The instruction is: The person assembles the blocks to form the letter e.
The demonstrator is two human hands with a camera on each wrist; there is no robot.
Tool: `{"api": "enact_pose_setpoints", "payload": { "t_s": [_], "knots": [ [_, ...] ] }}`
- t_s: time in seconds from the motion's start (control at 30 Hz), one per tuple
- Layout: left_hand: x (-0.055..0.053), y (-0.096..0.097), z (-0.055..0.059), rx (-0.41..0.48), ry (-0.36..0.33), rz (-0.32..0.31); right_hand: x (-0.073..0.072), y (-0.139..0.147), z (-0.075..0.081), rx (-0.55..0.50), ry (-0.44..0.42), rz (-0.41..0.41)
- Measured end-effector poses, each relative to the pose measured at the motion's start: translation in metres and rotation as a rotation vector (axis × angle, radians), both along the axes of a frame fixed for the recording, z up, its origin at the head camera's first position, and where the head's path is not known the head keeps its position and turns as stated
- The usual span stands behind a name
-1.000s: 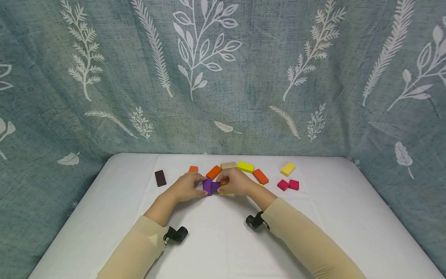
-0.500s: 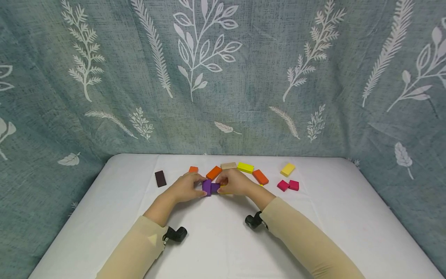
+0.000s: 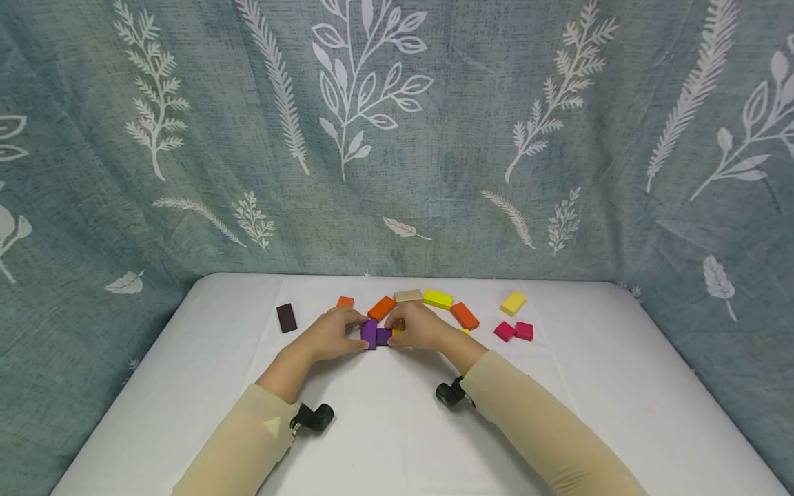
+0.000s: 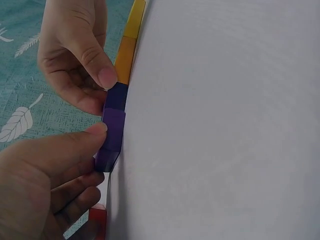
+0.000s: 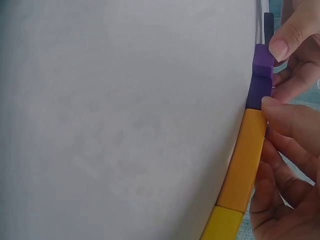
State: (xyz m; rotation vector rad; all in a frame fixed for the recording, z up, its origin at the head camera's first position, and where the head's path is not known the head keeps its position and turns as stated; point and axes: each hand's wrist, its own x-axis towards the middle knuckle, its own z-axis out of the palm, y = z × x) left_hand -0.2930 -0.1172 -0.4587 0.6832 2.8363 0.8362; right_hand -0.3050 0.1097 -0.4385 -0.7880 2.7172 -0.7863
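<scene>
My left hand (image 3: 338, 334) pinches a purple block (image 3: 369, 334) between thumb and fingers. Right beside it, end against its side, lies a dark purple block (image 3: 384, 337), which my right hand (image 3: 418, 325) pinches. In the right wrist view an orange-yellow block (image 5: 242, 160) follows the dark purple one (image 5: 260, 92) in line, then a yellow block (image 5: 222, 223). The left wrist view has the same row, with the purple block (image 4: 115, 130) under my left thumb. My right hand covers much of the row in the head view.
Behind the hands lie orange (image 3: 381, 308), tan (image 3: 408, 296), bright yellow (image 3: 438, 299) and another orange block (image 3: 464, 316) in an arc. A dark brown block (image 3: 287, 318) lies left; a yellow block (image 3: 513, 303) and two crimson blocks (image 3: 505, 331) lie right on the white-covered table (image 3: 384, 427).
The purple block has turned slightly and now sits squarer against the dark purple block. Both hands keep nearly the same place, still pinching their blocks.
</scene>
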Motion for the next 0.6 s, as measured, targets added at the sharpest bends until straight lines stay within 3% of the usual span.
{"api": "enact_pose_setpoints", "payload": {
  "t_s": [0.6],
  "knots": [
    [0.0,0.0001,-0.0005,0.009,0.016,-0.015,-0.0008,0.0006,-0.0011,0.037,-0.054,-0.039]
  ]
}}
